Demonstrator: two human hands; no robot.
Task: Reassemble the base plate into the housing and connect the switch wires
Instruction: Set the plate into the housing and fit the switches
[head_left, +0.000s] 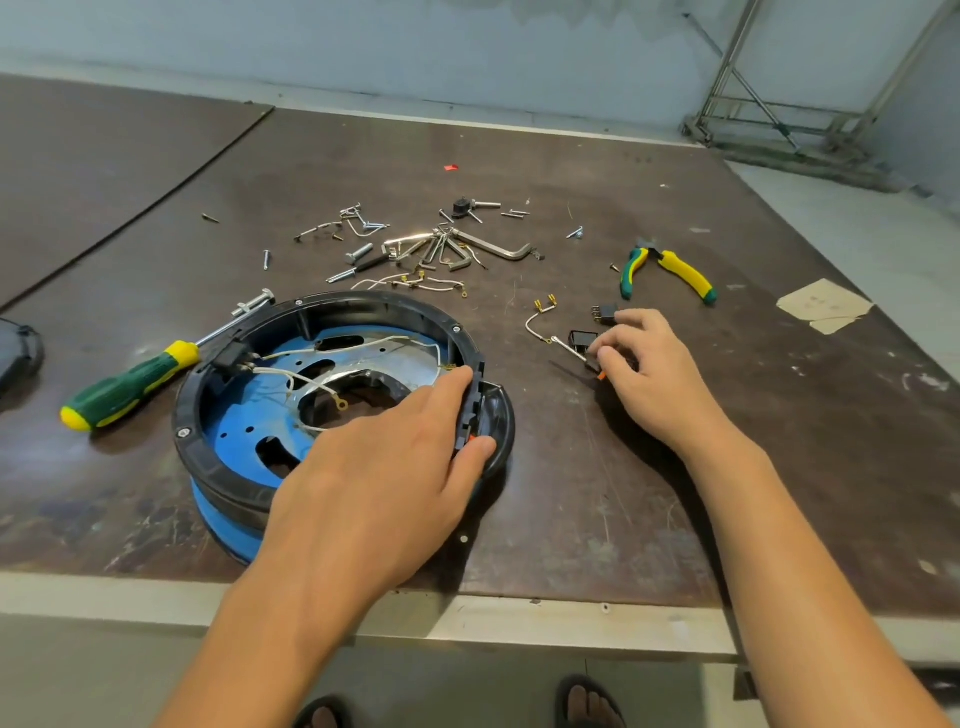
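Two hands work near the tabletop's front edge: left hand flat-fingered on the rigid housing holding the thin base plate, right hand pinching the light switch by its body, sparing flimsy wires.

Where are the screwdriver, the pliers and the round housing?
screwdriver (130, 384), head view, green handle.
pliers (687, 277), head view, right yellow handle.
housing (358, 301), head view, far black rim.
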